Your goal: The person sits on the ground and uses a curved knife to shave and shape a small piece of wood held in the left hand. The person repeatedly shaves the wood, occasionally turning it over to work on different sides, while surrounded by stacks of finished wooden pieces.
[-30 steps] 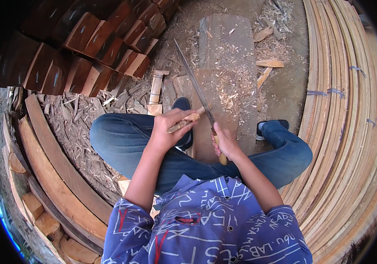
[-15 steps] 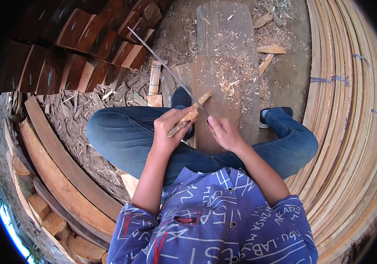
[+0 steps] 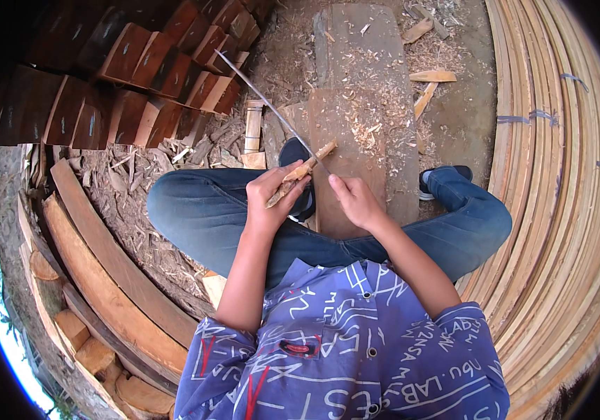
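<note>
My left hand (image 3: 266, 198) is closed around a rough piece of wood (image 3: 301, 172), pale where shaved and darker at its near end. The wood slants up to the right, and its far end sticks out beyond my fingers. My right hand (image 3: 356, 201) grips the near end of a long, thin metal blade (image 3: 265, 103), whose handle is hidden in my fist. From there the blade runs far forward and to the left, crossing the wood near its far end. Both hands are above the gap between my bent knees.
Boards (image 3: 349, 119) strewn with shavings lie on the ground ahead. Dark wooden blocks (image 3: 121, 52) are stacked at the far left. Long pale strips (image 3: 524, 231), some tied in bundles, line the right side. Curved planks (image 3: 97, 245) and cut timber lie at the near left.
The view has shifted slightly, moving the surroundings to the right. The wood in my left hand is tilted a little differently against the blade. Both grips are kept.
</note>
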Tool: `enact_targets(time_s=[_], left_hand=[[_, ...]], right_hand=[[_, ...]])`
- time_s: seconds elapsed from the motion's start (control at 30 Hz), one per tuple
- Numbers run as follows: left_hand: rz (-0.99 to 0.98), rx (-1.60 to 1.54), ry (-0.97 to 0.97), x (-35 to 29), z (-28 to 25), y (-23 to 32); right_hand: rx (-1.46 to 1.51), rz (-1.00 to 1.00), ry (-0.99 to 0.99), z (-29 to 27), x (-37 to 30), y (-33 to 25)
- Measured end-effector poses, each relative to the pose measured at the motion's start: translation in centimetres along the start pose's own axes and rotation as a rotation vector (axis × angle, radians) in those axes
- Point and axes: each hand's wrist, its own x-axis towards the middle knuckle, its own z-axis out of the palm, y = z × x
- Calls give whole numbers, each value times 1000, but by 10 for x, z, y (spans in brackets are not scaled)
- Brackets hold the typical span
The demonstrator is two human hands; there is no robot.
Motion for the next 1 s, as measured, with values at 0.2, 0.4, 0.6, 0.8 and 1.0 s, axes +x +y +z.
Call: enact_targets(time_s=[0.2,0.4,0.6,0.8,1.0], left_hand=[[56,18,-3,0,4,-1],[-15,56,-39,-2,2,4],[99,27,37,3,12,-2],[37,35,5,-5,7,-1],[96,127,-53,4,12,9]], right_hand=[[-8,122,11,-6,-3,9],[-75,13,76,-3,-4,13],[-125,61,50,-18,-1,3],[-71,-70,16,-1,-2,-9],[-78,366,32,-36,8,47]])
